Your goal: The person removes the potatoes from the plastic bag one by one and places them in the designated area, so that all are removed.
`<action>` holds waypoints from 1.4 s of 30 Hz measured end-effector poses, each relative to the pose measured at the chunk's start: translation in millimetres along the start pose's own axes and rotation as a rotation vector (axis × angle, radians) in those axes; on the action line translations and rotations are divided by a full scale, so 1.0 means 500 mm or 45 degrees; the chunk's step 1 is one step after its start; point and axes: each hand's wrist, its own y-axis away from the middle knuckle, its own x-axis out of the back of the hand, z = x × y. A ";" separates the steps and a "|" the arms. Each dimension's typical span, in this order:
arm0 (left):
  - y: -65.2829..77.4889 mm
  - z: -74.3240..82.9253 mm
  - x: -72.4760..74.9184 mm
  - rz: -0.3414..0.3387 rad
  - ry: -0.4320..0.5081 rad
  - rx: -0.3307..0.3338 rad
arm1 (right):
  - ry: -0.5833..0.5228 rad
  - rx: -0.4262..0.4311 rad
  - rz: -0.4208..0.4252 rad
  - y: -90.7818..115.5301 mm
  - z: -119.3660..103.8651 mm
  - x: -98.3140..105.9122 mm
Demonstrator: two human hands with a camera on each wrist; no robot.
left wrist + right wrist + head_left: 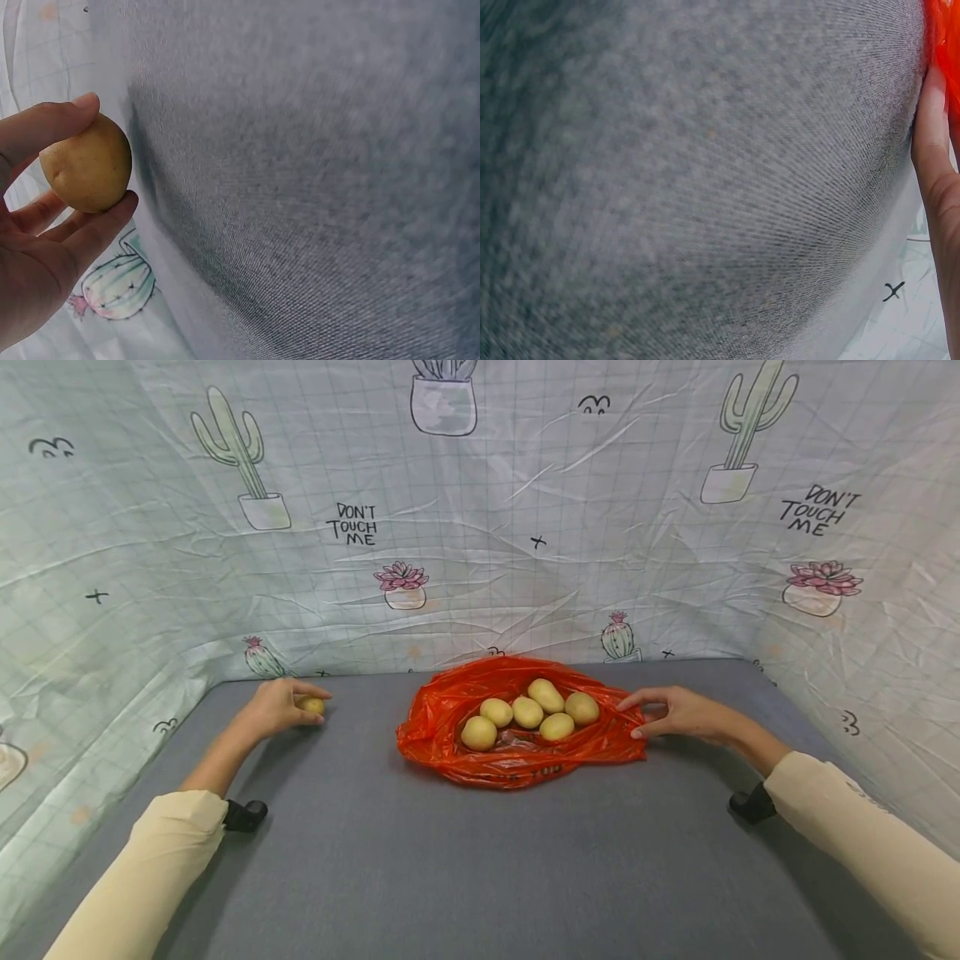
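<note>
Think of the desk (480, 877) as a clock, with 12 o'clock at the back, by the cloth (480, 568) with cactus pictures on it. The red plastic bag (517, 774) sits near 12 o'clock, its mouth wide and facing up. Six potatoes (527, 712) lie in it: one by the bag's own 9 o'clock, one near 10, and the others in the middle and over toward 3. So most of the potatoes I can see are in the bag. Just one potato (90, 169) is outside it, over at about 10 o'clock on the desk, well apart from the bag. The left hand (276, 706) has that one. Its thumb (60, 124) is on one side and its fingers (96, 236) on the other, pinching the potato between them. I cannot tell if the potato touches the desk. The right hand (686, 714) is near 2 o'clock, with its fingertips on the bag's 3 o'clock edge. Its thumb and fingers are spread a bit, but I cannot tell if they pinch the plastic. My guess is that the job is partly done. If potatoes go in, only this one seems left; if they come out, six are left.
</note>
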 end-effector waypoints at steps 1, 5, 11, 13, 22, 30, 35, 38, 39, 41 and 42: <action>-0.002 -0.002 0.000 -0.006 -0.002 0.005 | 0.001 -0.002 -0.001 0.000 0.001 0.000; -0.006 -0.007 0.002 -0.022 -0.006 0.010 | 0.006 -0.009 -0.003 -0.001 0.002 -0.001; -0.018 -0.013 0.004 -0.023 -0.053 0.003 | 0.002 -0.007 0.005 -0.001 0.001 0.000; -0.021 -0.014 0.004 -0.040 -0.061 0.014 | 0.007 -0.015 0.006 -0.001 0.001 0.000; -0.023 -0.017 0.004 -0.086 -0.065 -0.018 | -0.002 -0.024 0.011 -0.001 0.002 0.003; -0.020 -0.016 -0.001 -0.047 -0.043 -0.097 | -0.004 -0.023 0.010 -0.001 0.000 -0.001; -0.014 -0.010 0.003 -0.033 -0.007 -0.115 | 0.004 -0.011 0.012 -0.002 0.004 -0.001; -0.012 -0.004 0.010 -0.025 -0.005 -0.119 | -0.004 0.005 0.014 -0.002 0.008 -0.001; -0.011 -0.001 0.013 -0.028 -0.005 -0.113 | -0.005 0.011 0.013 -0.002 0.009 -0.001; -0.009 0.009 0.020 -0.033 0.001 -0.107 | -0.014 0.015 0.014 -0.002 0.010 -0.001; -0.008 0.016 0.024 -0.038 0.007 -0.106 | -0.015 0.016 0.015 -0.002 0.010 -0.001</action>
